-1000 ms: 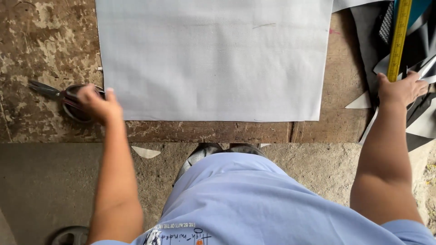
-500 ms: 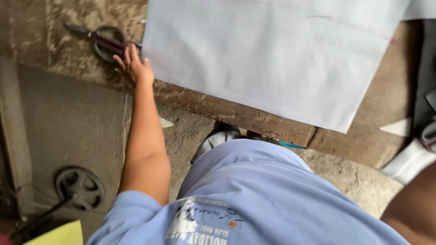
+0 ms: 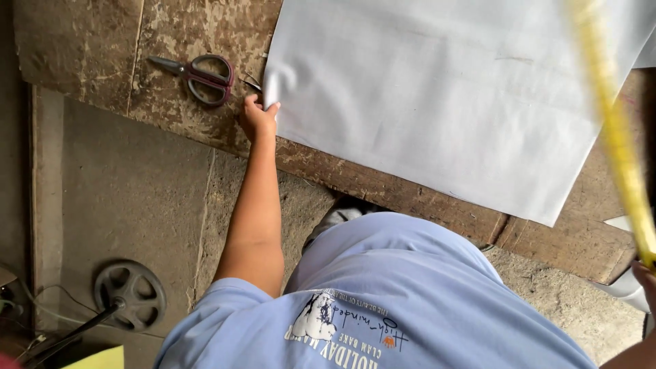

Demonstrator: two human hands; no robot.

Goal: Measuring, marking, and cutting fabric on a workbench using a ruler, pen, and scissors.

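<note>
Your left hand (image 3: 257, 117) pinches the near left corner of the large pale grey sheet of fabric-like material (image 3: 451, 102), fingers closed on its edge, which lifts and curls a little there. The sheet lies flat across the worn brown wooden table (image 3: 89, 48) and covers most of its right part, its near edge running just inside the table's near edge. The dark-handled metal scissors (image 3: 198, 74) lie on the table near its left end, just left of your left hand, not touched, blades pointing left. Your right hand (image 3: 646, 280) shows only as a sliver at the right frame edge, at the bottom of the blurred yellow measuring tape (image 3: 615, 130) that runs up over the sheet's right side; grip cannot be told. A black spoked wheel (image 3: 130, 294) sits on the concrete floor (image 3: 130, 184) below the table's left end. No containers visible.
</note>
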